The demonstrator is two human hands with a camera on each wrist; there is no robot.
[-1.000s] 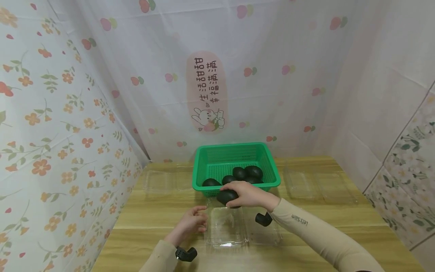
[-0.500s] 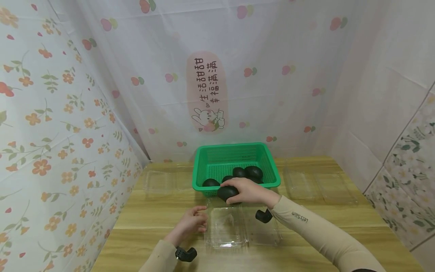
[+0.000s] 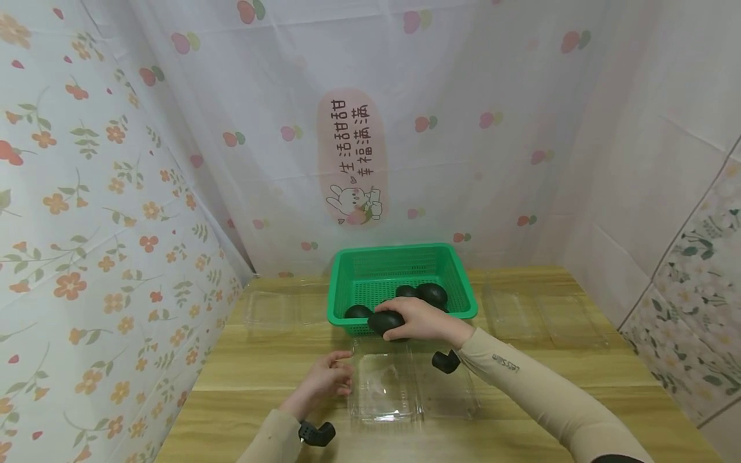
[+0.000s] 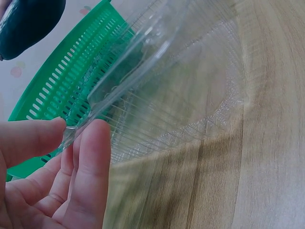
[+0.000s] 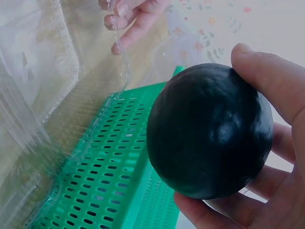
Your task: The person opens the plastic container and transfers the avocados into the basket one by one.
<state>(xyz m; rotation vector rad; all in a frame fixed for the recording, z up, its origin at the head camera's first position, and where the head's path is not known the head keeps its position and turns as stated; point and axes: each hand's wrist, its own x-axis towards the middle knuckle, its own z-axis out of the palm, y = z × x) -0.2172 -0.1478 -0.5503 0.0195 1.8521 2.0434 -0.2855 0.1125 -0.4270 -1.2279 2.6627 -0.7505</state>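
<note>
My right hand [image 3: 419,319] grips a dark, oval avocado [image 3: 384,323] at the front rim of the green plastic basket [image 3: 457,270]. In the right wrist view the thumb and fingers are curled round the avocado [image 5: 209,131]. Several more dark avocados [image 3: 432,294] lie in the basket, some hidden by the hand. My left hand [image 3: 327,377] pinches the left edge of a clear plastic clamshell box [image 3: 384,392], which stands open in front of the basket. The left wrist view has the box's edge between thumb and fingertip [image 4: 97,131].
More clear plastic boxes lie on the wooden table: one at the left [image 3: 272,308] and one at the right [image 3: 512,315]. Patterned curtains [image 3: 463,161] hang behind the table and at both sides.
The right hand has risen slightly with the avocado, toward the basket's front rim. The left hand and the clamshell box stay where they were.
</note>
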